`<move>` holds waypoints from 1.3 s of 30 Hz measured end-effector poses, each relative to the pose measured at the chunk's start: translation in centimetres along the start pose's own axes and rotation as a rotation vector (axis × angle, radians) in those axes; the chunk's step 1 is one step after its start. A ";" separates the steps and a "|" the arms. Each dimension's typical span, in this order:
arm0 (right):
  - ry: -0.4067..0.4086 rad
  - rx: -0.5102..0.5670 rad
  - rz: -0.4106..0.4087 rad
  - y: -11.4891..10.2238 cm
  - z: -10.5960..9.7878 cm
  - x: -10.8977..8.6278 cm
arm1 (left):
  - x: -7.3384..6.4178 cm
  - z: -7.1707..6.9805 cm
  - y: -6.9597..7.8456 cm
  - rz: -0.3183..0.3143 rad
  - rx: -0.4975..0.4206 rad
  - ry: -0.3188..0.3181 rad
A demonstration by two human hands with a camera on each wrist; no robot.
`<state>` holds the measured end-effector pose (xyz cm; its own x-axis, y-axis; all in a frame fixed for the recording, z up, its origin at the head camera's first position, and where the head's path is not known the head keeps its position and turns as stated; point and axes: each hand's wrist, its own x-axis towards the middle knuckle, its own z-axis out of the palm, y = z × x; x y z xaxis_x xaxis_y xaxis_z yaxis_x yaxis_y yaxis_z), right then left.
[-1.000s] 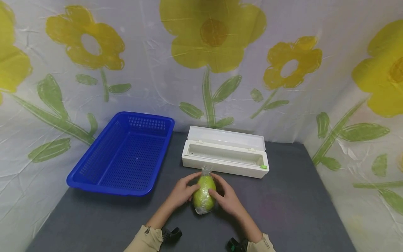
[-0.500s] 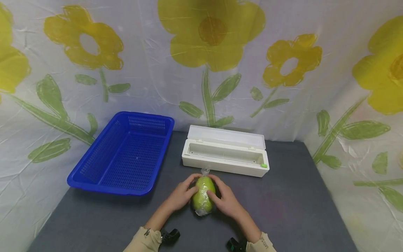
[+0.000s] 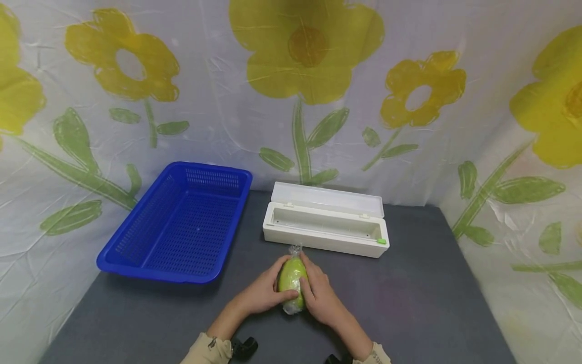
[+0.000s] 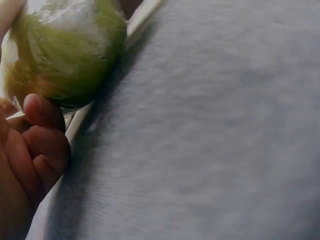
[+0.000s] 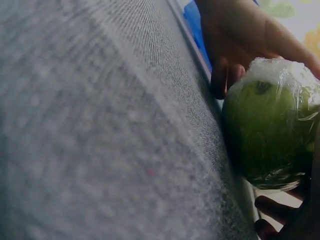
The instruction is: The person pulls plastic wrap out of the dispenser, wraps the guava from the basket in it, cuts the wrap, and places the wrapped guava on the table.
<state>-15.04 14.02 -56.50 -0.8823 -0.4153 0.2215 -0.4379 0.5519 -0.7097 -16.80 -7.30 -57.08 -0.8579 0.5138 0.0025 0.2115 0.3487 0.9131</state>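
Note:
A green fruit (image 3: 290,279) wrapped in clear plastic film lies near the table's middle, with bunched film at its far and near ends. My left hand (image 3: 262,292) holds it from the left, thumb laid across its top near the lower end. From the other side my right hand (image 3: 322,297) grips it, the thumb on its upper face. The left wrist view shows the glossy wrapped fruit (image 4: 75,55) above curled fingers (image 4: 47,150). In the right wrist view, crumpled film covers the end of the fruit (image 5: 265,135), and both hands are around it. Its exact kind is unclear.
Beyond the hands stands a long white box (image 3: 320,241) with its lid raised and a small green slider at its right end. A blue perforated plastic basket (image 3: 159,273) is at the left. A flower-printed curtain (image 3: 218,101) borders the dark grey table (image 3: 423,283).
My left thumb has slid down and across the fruit's top. Both hands have closed in tighter around the fruit, which has shifted slightly left and nearer.

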 end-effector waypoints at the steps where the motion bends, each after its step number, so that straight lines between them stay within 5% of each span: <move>1: 0.001 -0.011 -0.008 0.0 0.0 0.0 | -0.1 0.0 0.1 0.004 0.004 0.002; 9: 0.010 -0.001 0.023 -0.8 -1.2 0.5 | -0.4 -0.4 1.1 -0.016 0.130 -0.005; 26: 0.058 0.003 0.056 -1.4 -0.2 1.2 | -0.4 -0.2 1.4 0.030 0.115 0.004; 39: 0.036 0.042 -0.015 -1.1 -0.1 1.7 | -0.1 -0.5 1.0 0.025 0.174 0.030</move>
<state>-16.07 12.84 -55.27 -0.8817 -0.3963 0.2560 -0.4442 0.5146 -0.7334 -16.68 -7.37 -55.93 -0.8644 0.5013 0.0386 0.3085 0.4682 0.8280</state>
